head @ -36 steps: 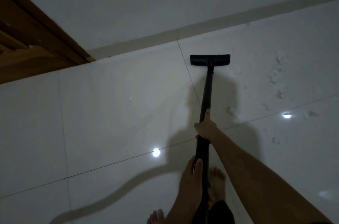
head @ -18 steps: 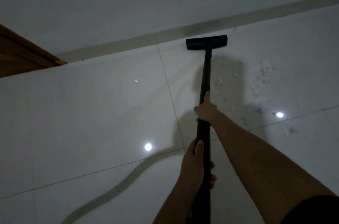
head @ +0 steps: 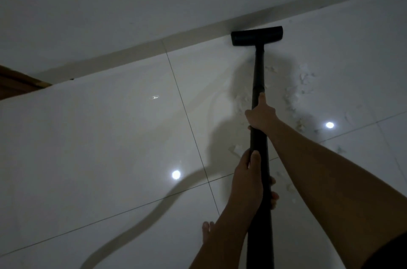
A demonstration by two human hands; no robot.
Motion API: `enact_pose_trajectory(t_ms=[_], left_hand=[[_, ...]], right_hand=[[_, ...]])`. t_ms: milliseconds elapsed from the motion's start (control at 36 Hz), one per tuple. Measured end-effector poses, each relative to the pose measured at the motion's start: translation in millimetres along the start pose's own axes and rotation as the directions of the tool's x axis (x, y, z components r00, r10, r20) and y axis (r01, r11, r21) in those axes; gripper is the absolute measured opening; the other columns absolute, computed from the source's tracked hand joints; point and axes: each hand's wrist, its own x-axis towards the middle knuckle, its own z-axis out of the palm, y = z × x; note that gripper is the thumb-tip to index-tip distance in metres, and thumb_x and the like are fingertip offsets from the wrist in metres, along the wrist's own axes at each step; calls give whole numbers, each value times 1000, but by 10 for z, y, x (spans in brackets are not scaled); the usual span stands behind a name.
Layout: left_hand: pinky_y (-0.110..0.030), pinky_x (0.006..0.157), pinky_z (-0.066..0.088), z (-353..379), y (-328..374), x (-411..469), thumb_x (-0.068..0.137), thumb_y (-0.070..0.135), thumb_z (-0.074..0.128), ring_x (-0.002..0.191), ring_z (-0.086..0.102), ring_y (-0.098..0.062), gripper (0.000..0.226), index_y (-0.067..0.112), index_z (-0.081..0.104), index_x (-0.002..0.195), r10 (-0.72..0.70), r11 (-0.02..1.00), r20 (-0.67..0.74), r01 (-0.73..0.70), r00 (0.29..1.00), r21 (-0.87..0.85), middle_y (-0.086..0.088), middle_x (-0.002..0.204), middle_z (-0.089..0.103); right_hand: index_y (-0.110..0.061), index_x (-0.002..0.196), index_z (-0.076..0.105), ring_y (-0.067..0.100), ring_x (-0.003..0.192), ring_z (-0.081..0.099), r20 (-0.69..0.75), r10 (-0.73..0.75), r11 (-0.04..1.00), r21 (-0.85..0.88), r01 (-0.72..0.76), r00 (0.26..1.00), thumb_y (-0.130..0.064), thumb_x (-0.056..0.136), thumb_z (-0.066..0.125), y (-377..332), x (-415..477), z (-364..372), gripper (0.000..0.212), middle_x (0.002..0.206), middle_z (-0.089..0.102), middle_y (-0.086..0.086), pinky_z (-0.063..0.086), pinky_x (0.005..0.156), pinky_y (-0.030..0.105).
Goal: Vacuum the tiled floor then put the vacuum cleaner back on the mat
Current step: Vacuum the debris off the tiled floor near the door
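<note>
Glossy tiled floor (head: 110, 136), both hands, left (head: 247, 180) and right (head: 262, 115), clasped around unlabelled black vacuum wand (head: 258, 74).

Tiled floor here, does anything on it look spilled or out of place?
Yes. Pale scraps of debris lie scattered on the tiled floor right of the vacuum wand, with more near the right hand. The floor head sits at the skirting, past most of it.
</note>
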Motion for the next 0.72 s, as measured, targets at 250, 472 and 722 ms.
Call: enact_pose_trajectory(t_ms=[250,472,722], left_hand=[[-20,36,41,190,5,96,101,37,31,35,48,-10,23,32,45,118,-7,988,52,-1,999,152,-5,68,53],[-21,35,41,302,89,337,101,37,32,36,48,-11,36,24,42,133,6,980,38,-13,999,200,-6,67,53],[-21,36,43,376,249,463,101,39,32,34,49,-10,37,24,45,132,-1,970,38,-8,999,243,-6,69,54]], right_hand=[[-24,153,-5,33,78,64,-58,58,983,177,-47,997,-12,94,46,329,55,-253,79,127,51,25,56,83,49],[-29,152,-4,25,66,59,-21,13,934,357,-5,1000,-13,97,44,393,318,-408,75,130,48,19,56,84,49],[-32,149,18,23,66,56,16,17,700,714,-23,1000,-13,95,49,509,490,-473,66,116,51,17,51,60,37]])
